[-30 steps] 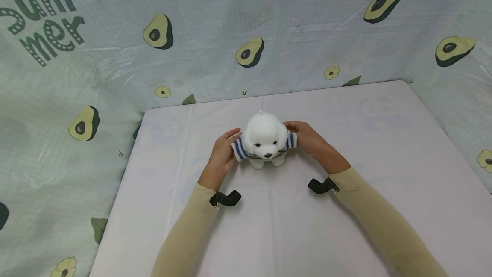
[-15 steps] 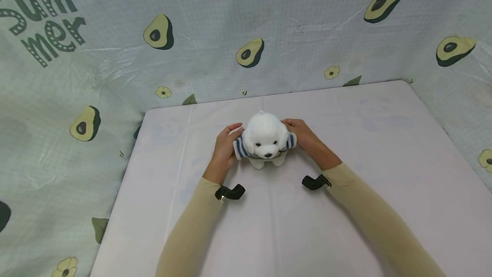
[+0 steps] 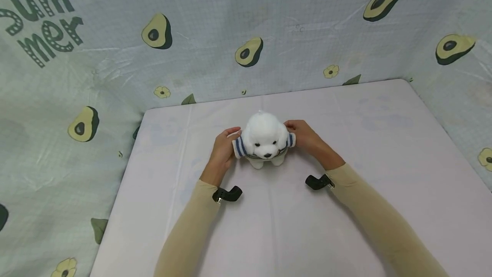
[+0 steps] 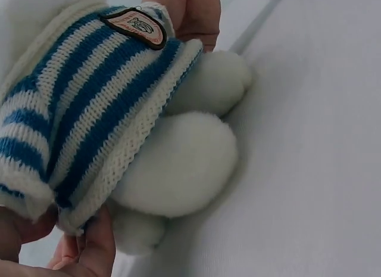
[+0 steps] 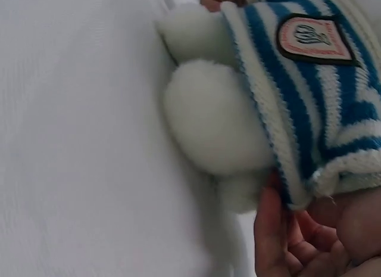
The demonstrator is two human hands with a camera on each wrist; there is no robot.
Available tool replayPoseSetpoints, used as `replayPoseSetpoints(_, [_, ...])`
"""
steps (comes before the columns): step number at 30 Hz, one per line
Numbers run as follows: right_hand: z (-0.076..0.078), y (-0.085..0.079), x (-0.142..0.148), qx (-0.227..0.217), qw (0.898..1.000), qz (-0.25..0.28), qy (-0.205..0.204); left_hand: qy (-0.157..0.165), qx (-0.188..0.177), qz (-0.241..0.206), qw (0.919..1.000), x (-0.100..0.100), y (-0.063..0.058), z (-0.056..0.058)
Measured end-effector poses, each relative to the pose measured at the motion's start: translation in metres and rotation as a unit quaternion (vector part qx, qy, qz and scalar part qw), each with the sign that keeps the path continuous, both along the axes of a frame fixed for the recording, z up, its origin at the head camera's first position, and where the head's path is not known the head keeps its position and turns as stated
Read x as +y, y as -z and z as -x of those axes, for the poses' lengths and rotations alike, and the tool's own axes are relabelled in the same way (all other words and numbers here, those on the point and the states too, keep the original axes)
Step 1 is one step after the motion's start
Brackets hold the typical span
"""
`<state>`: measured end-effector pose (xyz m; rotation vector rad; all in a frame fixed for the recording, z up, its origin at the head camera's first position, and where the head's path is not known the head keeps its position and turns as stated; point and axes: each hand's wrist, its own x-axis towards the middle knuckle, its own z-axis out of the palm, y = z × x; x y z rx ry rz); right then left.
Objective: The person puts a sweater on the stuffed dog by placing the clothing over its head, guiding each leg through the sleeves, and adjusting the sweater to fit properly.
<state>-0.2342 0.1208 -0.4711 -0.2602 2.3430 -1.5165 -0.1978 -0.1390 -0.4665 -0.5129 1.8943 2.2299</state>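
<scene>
A white plush dog (image 3: pixel 263 134) stands upright on the table, facing the camera in the head view. It wears a knitted sweater (image 4: pixel 113 92) with blue and white stripes and a small patch. On the image-left side, my left hand (image 3: pixel 222 151) pinches the sweater's lower hem, with fingertips at the edge in the left wrist view. My right hand (image 3: pixel 306 138) does likewise at the opposite side, where the right wrist view has its fingers (image 5: pixel 271 229) at the hem. Round white feet (image 5: pixel 208 116) show below the sweater. The dog's back is hidden.
The table (image 3: pixel 330 225) has a white cover. Behind it and along both sides hangs a pale curtain (image 3: pixel 207 25) printed with avocados. A black camera mount (image 3: pixel 228 194) sits at the left wrist, another black mount (image 3: pixel 318 182) at the right.
Both hands drew slightly inward along the dog's sides, then eased a little outward again. The sweater's sleeves shifted slightly with them. The dog stays in the same spot.
</scene>
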Motion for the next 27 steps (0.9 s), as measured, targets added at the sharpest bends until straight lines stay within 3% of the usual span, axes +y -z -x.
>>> replayPoseSetpoints(3, [-0.001,-0.003,0.004,-0.003,1.000,0.001,-0.016,0.005,0.001,-0.017,0.9998,-0.003,0.000,-0.003])
replayPoseSetpoints(10, [-0.003,-0.003,0.012,0.023,0.999,-0.037,-0.022,-0.028,0.026,-0.022,0.9990,-0.009,0.002,-0.007])
replayPoseSetpoints(13, [-0.005,-0.009,0.018,0.037,0.999,-0.030,-0.023,-0.008,0.051,0.011,0.9986,-0.012,-0.004,-0.013])
replayPoseSetpoints(16, [-0.009,-0.018,0.025,0.067,0.997,0.008,-0.037,0.018,0.108,0.048,0.9928,-0.016,-0.010,-0.019])
replayPoseSetpoints(19, [-0.014,-0.027,0.029,0.099,0.989,0.073,-0.079,0.053,0.194,0.068,0.9773,-0.021,-0.015,-0.025])
replayPoseSetpoints(23, [-0.023,-0.032,0.030,0.129,0.971,0.105,-0.171,0.140,0.290,0.072,0.9439,-0.024,-0.016,-0.032])
replayPoseSetpoints(27, [-0.030,-0.027,0.023,0.150,0.963,0.071,-0.214,0.219,0.316,0.082,0.9194,-0.023,-0.014,-0.036])
